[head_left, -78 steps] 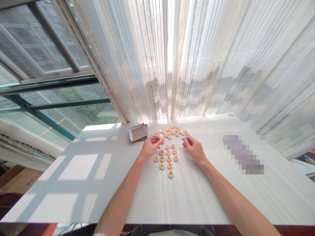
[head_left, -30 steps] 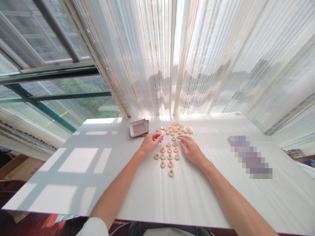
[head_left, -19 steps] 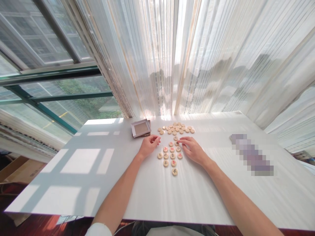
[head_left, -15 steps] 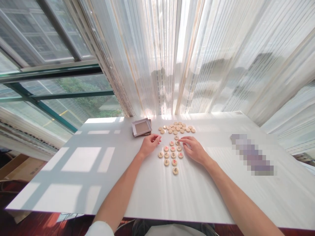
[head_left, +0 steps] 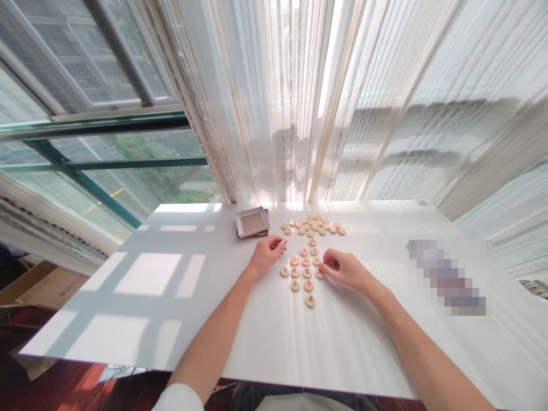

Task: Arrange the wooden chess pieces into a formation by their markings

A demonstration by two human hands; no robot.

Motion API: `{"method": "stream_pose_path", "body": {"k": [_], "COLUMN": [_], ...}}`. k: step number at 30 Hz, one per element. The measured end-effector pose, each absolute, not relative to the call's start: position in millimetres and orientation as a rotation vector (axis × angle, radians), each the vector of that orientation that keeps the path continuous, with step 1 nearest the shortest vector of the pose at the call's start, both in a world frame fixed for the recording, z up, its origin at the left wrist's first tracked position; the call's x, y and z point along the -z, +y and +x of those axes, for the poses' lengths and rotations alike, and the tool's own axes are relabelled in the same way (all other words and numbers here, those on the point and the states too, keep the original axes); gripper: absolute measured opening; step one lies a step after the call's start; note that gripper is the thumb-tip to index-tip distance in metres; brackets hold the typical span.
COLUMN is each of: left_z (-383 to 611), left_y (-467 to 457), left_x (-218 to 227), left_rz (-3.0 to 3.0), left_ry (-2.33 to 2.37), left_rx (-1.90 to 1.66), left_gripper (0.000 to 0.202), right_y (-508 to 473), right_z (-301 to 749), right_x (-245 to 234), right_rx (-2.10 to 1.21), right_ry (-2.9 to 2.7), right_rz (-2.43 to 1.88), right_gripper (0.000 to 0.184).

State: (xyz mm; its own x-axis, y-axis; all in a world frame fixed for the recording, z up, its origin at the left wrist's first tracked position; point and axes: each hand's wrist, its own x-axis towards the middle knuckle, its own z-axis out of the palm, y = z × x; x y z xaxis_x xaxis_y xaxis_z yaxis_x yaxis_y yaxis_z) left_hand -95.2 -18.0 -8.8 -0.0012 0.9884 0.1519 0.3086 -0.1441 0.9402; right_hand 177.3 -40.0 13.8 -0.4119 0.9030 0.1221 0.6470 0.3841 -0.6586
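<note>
While the lettered discs (head_left: pixel 305 268) lie face up in short rows at the middle of the worktop (head_left: pixel 171 297), both hands sit right at their edges. These are small round wooden pieces with red or dark characters on top, and one lone disc (head_left: pixel 310 300) sits nearest the person, a little apart from the rows.

The left hand (head_left: pixel 265 257) rests at the far-left corner of the group, its fingers curled in toward the thumb. The grip looks pinched, but whether a disc sits inside it I cannot tell. The right hand (head_left: pixel 346 269) lies just beside the right end of the rows, knuckles up and fingers bent under. Its fingertips are close to the outermost disc, and again I cannot tell if that grip has closed on anything.

By the look of them the pieces are light, stiff and smooth, likely to slide on this slick white top. The rim, taken between thumb and fingertip, looks the best hold, since the flat faces offer little purchase.

Farther off, a loose cluster of plain discs (head_left: pixel 314 225) lies blank side up. To its left sits a shallow open box (head_left: pixel 252 221). Well off to the right is a blurred patch (head_left: pixel 447 277). A sheer curtain (head_left: pixel 342 114) hangs behind the far edge, with the window (head_left: pixel 107 142) showing on the left.
</note>
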Motion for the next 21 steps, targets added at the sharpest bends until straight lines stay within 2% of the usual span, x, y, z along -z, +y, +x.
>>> {"method": "stream_pose_path", "body": {"k": [21], "left_z": [-94.1], "left_y": [-20.9], "left_x": [6.4], "left_rz": [1.537], "left_ry": [1.364], "left_rx": [-1.156], "left_gripper": [0.038], "right_y": [-46.7], "right_z": [172.0], "right_x": [-22.2], "right_rx": [-0.899], "right_ry": [-2.160], "right_rz": [-1.290], "right_gripper": [0.023]}}
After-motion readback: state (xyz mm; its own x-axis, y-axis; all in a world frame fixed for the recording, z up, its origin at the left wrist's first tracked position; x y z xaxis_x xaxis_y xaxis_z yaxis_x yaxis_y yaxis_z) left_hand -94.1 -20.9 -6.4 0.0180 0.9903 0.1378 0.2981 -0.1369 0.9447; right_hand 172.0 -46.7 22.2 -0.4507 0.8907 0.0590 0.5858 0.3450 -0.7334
